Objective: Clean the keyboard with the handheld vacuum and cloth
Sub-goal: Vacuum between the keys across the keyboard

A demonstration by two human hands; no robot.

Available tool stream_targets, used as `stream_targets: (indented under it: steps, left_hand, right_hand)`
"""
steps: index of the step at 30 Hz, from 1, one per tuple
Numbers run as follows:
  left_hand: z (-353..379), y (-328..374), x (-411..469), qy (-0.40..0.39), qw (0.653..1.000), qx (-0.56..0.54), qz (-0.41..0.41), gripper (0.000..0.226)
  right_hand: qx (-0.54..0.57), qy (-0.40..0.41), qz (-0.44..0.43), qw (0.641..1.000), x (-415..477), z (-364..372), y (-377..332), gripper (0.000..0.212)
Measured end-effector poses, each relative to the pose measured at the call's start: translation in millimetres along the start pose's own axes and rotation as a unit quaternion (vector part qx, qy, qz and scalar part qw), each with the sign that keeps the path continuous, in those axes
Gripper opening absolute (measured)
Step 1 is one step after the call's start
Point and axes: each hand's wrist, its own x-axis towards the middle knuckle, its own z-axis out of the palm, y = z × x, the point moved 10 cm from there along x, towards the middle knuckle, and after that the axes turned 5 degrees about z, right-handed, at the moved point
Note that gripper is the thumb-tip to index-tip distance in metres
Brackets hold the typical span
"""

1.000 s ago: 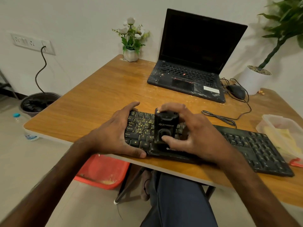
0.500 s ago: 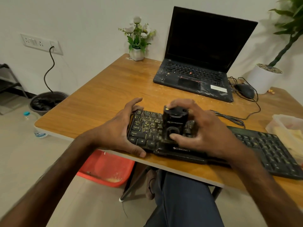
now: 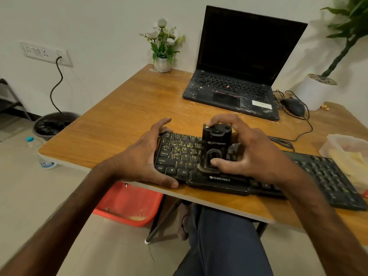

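Note:
A black keyboard [image 3: 322,176] lies along the near edge of the wooden table [image 3: 123,124], its left keys speckled with yellow dust. A small black handheld vacuum [image 3: 216,144] stands upright on the left-middle keys. My right hand [image 3: 251,154] grips the vacuum, fingers over its top and thumb on its lower front. My left hand [image 3: 143,160] clasps the keyboard's left end, fingers on the far edge and thumb on the near edge. A clear plastic container [image 3: 350,154] holding a yellow cloth [image 3: 348,160] sits at the right.
A dusty open laptop [image 3: 239,76] stands at the back, a wired mouse [image 3: 293,106] to its right. A small flower pot [image 3: 163,64] sits at the far corner and a large white planter [image 3: 314,90] at the right. A red bin [image 3: 127,204] is under the table.
The vacuum and my right hand have stayed on the same left-middle keys. The view has shifted slightly, the scene sliding right in frame. My left hand keeps its hold.

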Motion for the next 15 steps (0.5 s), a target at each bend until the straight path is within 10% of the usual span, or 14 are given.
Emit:
stream_targets:
  steps: [15]
  left_hand:
    - [1, -2, 2, 0.000, 1.000, -0.004, 0.001, 0.150]
  right_hand:
    - [-0.041, 0.018, 0.001, 0.999, -10, -11, 2, 0.071]
